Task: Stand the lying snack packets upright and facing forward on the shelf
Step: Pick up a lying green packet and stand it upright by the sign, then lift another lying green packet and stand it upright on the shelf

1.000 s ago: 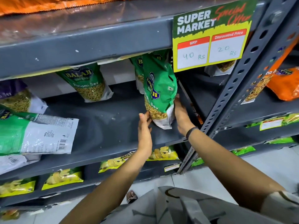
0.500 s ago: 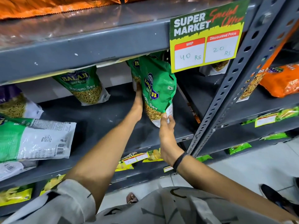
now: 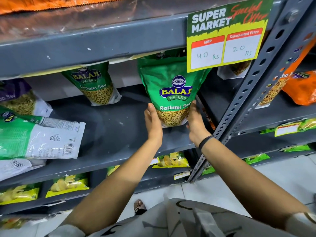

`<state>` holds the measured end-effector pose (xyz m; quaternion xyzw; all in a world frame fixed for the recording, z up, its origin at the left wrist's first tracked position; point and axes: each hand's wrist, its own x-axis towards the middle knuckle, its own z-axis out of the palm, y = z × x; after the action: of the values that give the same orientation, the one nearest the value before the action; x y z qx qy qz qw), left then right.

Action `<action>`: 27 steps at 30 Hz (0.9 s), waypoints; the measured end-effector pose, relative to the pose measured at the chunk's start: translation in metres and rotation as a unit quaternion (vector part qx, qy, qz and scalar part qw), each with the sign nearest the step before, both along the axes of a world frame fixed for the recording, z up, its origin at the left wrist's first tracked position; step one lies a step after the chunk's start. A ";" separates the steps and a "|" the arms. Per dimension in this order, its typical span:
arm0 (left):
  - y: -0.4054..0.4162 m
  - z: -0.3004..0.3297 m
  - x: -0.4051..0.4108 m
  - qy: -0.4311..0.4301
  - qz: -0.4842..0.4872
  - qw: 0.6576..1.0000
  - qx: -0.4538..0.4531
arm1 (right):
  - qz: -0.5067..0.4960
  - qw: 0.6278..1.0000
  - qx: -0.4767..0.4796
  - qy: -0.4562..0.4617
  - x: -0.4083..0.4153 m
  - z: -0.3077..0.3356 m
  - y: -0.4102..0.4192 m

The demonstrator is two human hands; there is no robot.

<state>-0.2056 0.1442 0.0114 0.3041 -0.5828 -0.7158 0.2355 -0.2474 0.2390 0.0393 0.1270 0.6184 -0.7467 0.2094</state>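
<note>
Both hands clamp the lower part of a green Ratlami Sev packet (image 3: 172, 93), which stands upright and front-facing at the right end of the grey shelf (image 3: 109, 130); the left hand (image 3: 153, 124) presses its left edge with fingers together, the right hand (image 3: 195, 125) presses its right edge, likewise closed on the bag. The likely failure is a topple on release; the packet is tall, its base sits close to the near lip of the shelf, and its top is hidden behind the price sign (image 3: 225, 40), so it may snag there or tip forward. To the right the slotted upright post (image 3: 246, 98) leaves little slack; to the left the shelf floor lies bare as far as another standing packet (image 3: 95, 86) at the back. At the far left, lying packets (image 3: 39, 135) remain flat, one overhanging the near edge.
</note>
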 end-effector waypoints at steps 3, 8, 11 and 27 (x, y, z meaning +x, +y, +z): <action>-0.002 0.001 0.005 -0.004 0.001 1.000 -0.005 | -0.033 0.999 -0.024 0.010 0.004 -0.005 0.000; -0.016 0.003 0.031 0.039 0.094 0.994 -0.044 | -0.160 0.987 0.008 -0.016 0.032 -0.011 -0.009; -0.040 0.005 0.060 0.083 0.179 0.975 -0.104 | -0.094 0.995 -0.022 -0.024 0.061 -0.008 -0.030; -0.208 0.009 0.234 0.038 0.360 0.932 -0.005 | 0.488 0.787 0.221 0.307 0.124 0.055 -0.306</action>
<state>0.0286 -0.0642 0.0204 0.4646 -0.4286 -0.5910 0.5011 -0.1239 -0.0673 0.0939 -0.3851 0.7775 -0.3878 0.3109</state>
